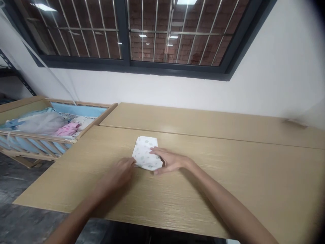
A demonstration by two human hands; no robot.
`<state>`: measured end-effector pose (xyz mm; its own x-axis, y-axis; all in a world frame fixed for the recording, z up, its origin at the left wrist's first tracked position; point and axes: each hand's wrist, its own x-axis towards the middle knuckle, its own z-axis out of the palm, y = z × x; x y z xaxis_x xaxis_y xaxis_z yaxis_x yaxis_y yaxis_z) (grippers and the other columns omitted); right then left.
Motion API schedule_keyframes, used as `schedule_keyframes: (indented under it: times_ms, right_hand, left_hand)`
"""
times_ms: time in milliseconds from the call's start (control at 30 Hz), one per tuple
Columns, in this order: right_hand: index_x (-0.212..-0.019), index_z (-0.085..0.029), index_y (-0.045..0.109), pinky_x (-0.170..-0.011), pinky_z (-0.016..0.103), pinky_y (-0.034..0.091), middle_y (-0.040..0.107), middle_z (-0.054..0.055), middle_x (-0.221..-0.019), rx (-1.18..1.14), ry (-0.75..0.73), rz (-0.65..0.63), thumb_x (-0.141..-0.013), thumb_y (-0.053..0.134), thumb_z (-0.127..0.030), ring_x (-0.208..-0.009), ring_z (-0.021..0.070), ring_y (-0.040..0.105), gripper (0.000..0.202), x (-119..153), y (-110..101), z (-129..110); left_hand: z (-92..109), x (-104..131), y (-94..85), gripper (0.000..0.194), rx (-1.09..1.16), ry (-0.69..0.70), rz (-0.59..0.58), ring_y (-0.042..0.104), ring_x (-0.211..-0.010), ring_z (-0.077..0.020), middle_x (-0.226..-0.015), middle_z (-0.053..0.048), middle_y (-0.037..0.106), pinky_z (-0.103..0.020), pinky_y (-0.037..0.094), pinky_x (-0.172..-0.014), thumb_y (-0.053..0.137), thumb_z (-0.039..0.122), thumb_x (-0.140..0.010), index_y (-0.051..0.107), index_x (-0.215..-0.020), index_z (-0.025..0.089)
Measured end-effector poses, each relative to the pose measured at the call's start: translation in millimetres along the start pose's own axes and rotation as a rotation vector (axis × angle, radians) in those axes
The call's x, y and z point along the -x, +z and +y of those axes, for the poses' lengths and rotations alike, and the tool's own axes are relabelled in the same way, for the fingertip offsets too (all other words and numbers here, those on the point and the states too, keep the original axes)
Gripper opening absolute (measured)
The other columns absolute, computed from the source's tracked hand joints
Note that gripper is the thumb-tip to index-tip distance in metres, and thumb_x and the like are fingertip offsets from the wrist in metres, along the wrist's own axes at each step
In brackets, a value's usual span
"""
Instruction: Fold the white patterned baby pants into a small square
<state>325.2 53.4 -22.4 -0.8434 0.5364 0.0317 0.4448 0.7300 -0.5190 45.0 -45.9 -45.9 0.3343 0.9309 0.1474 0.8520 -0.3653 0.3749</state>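
One white piece (145, 153), small print all over, lying flattish on the worktop (215, 183): left part, closer to the far edge than to the near one, right of the far-left corner. Cloth or diaper, can't tell.

Left hand (123, 173) at its near-left corner: fingers curled closed, apparently pinching that corner. Motion blur there, so exact grip hard to read. Right hand (169, 160) over its right side: thumb and fingers spread in a wide C, fingertips on the print, thumb by the near edge. Thumb touching or not: can't tell. No closed grip on that side.

Step in hand, best guess: working the near edge, with left corner pinched and right side steadied. Doesn't look like a lift. Next move, judging from this pose: calls for light fingertip pressure at right, low controlled pinch at left, no sideways drag. Risk: skewing the piece by too hard a pull on that corner.

Outward: back board (190, 119) along the far edge, thin seam between. Crib (98, 121) off the far-left corner, with blue lining (78, 109), sheer whitish cloth (45, 122) and pink cloth (67, 129) inside. Behind: white wall (165, 89), barred window (125, 62) above. Grey floor (25, 220) past the left edge.
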Motion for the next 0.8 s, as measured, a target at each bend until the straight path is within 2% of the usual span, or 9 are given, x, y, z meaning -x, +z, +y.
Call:
schedule_keyframes:
  times_ms: [100,167,233,333,400,467,600,700,800]
  right_hand:
    - [-0.156,-0.021,0.039,-0.121,0.053,0.025,0.027,0.015,-0.166,-0.016,0.053,-0.049,-0.071,0.079,-0.069,-0.152,0.0382,0.024,0.106,13.0,5.8,1.6]
    - [-0.158,-0.022,0.035,-0.122,0.055,0.023,0.027,0.015,-0.165,-0.031,0.080,-0.018,-0.076,0.077,-0.066,-0.152,0.0382,0.025,0.102,13.4,12.2,2.6]
    - [-0.155,-0.022,0.040,-0.117,0.055,0.031,0.045,0.016,-0.156,-0.067,0.095,0.085,-0.085,0.071,-0.061,-0.141,0.0372,0.044,0.086,9.0,18.2,3.1]
    - [-0.137,-0.022,0.060,-0.096,0.047,0.050,0.073,0.011,-0.117,-0.182,0.131,0.289,-0.099,0.053,-0.052,-0.102,0.0290,0.068,0.049,-0.8,25.1,4.6]
    - [-0.127,-0.023,0.066,-0.087,0.042,0.053,0.075,0.007,-0.104,-0.274,0.158,0.431,-0.101,0.049,-0.051,-0.090,0.0259,0.069,0.041,-6.4,28.3,7.5]
    - [-0.127,-0.023,0.066,-0.088,0.041,0.053,0.074,0.007,-0.108,-0.356,0.181,0.572,-0.100,0.051,-0.052,-0.095,0.0260,0.068,0.041,-10.2,30.9,12.0]
    - [-0.122,-0.021,0.064,-0.087,0.040,0.054,0.072,0.009,-0.111,-0.479,0.247,0.705,-0.097,0.056,-0.054,-0.099,0.0262,0.068,0.043,-13.3,36.9,21.4]
    - [-0.121,-0.021,0.058,-0.084,0.039,0.056,0.071,0.010,-0.110,-0.520,0.266,0.727,-0.096,0.056,-0.051,-0.097,0.0248,0.068,0.040,-14.8,45.0,26.5]
    - [-0.128,-0.020,0.050,-0.092,0.042,0.054,0.066,0.012,-0.119,-0.431,0.267,0.777,-0.095,0.059,-0.045,-0.106,0.0251,0.065,0.042,-15.4,54.8,31.0]
  left_hand:
    - [-8.0,-28.1,-22.0,0.025,0.160,-0.011,-0.045,0.066,-0.082,-0.0240,-0.089,-0.005,0.071,-0.034,0.048,-0.074,0.041,0.031,-0.099,0.063,-0.091,0.021]
    - [-11.2,-47.1,-38.9,0.027,0.268,0.010,-0.042,0.065,-0.080,-0.0234,-0.088,-0.005,0.071,-0.033,0.047,-0.072,0.045,0.039,-0.097,0.064,-0.094,0.020]
    - [-12.6,-64.5,-52.0,0.030,0.354,0.028,-0.005,0.065,-0.081,-0.0233,-0.090,-0.005,0.071,-0.032,0.048,-0.073,0.049,0.045,-0.095,0.065,-0.097,0.020]
    - [-12.6,-85.7,-57.2,0.034,0.461,0.042,0.089,0.065,-0.090,-0.0242,-0.097,-0.006,0.071,-0.033,0.049,-0.078,0.054,0.050,-0.092,0.066,-0.101,0.019]
    - [-12.9,-94.3,-51.2,0.038,0.563,0.035,0.152,0.066,-0.094,-0.0249,-0.101,-0.008,0.071,-0.034,0.050,-0.080,0.056,0.053,-0.091,0.064,-0.102,0.017]
    - [-14.4,-97.5,-40.5,0.043,0.684,0.013,0.171,0.066,-0.096,-0.0251,-0.103,-0.009,0.070,-0.035,0.051,-0.082,0.057,0.055,-0.091,0.061,-0.109,0.016]
    - [-21.4,-92.5,-14.6,0.062,0.791,-0.038,0.104,0.068,-0.090,-0.0233,-0.096,-0.005,0.070,-0.034,0.053,-0.078,0.066,0.054,-0.087,0.045,-0.133,0.018]
    - [-27.7,-89.0,3.9,0.067,0.691,-0.065,0.100,0.066,-0.077,-0.0204,-0.087,-0.001,0.068,-0.031,0.052,-0.069,0.066,0.049,-0.086,0.039,-0.140,0.019]
    - [-32.3,-89.2,17.4,0.050,0.458,-0.096,0.133,0.063,-0.071,-0.0193,-0.082,0.000,0.064,-0.031,0.052,-0.066,0.061,0.044,-0.087,0.052,-0.130,0.019]
